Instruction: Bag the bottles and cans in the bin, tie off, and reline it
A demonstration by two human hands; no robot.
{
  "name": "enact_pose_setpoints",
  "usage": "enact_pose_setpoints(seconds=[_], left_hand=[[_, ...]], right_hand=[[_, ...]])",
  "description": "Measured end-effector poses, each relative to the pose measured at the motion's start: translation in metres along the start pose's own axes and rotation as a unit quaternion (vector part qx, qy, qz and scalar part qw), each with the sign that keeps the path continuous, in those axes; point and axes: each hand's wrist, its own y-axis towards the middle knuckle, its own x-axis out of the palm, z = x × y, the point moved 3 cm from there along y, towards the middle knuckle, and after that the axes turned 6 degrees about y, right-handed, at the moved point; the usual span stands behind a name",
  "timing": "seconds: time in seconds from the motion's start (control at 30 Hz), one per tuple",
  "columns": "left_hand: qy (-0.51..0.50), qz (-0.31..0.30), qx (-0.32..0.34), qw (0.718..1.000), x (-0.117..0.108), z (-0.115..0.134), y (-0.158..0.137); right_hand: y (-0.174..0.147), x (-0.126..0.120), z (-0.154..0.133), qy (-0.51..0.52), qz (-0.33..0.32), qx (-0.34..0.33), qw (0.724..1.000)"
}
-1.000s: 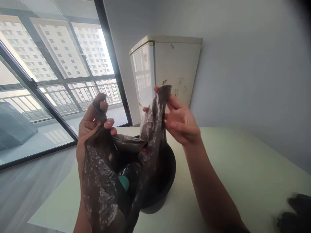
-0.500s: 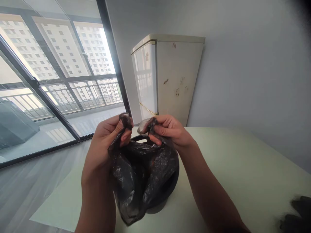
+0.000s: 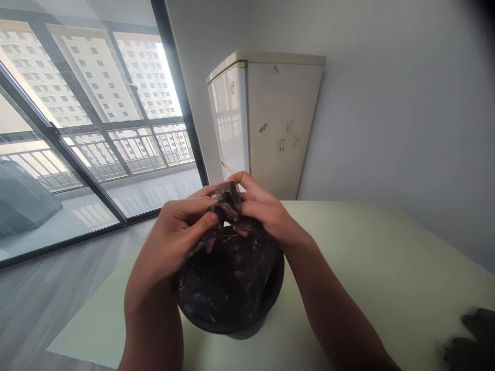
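Observation:
A thin black plastic bag [image 3: 228,281] hangs down inside a round dark bin [image 3: 270,304], which stands on the pale green table. My left hand [image 3: 185,221] pinches one gathered part of the bag's edge, thumb on top. Close against it, my right hand [image 3: 263,208] grips another bunched part of the edge, its fingers partly hidden behind the plastic. The crumpled edges meet between both hands, above the bin's far rim. What lies inside the bag is too dark to make out.
The pale green table [image 3: 356,257] spreads to the right. Behind it stands a white refrigerator [image 3: 284,103] with worn marks, against a grey wall. Glass sliding doors [image 3: 93,129] are at the left. A blurred dark object [image 3: 472,340] sits at the lower right corner.
My hands have come together, bringing the two held bag edges into contact. The bag's near part, which hung over the bin's front, has drawn up and now lies within the rim.

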Motion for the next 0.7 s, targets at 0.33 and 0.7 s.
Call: enact_pose_setpoints(seconds=[0.33,0.7], left_hand=[[-0.027,0.065,-0.063,0.996,0.002,0.001,-0.004],[-0.075,0.165,-0.084,0.980,-0.003,-0.011,-0.009]], right_hand=[[-0.003,0.013,-0.006,-0.144,0.042,-0.047,0.988],[-0.004,0.006,-0.003,-0.196,0.029,0.037,0.980]])
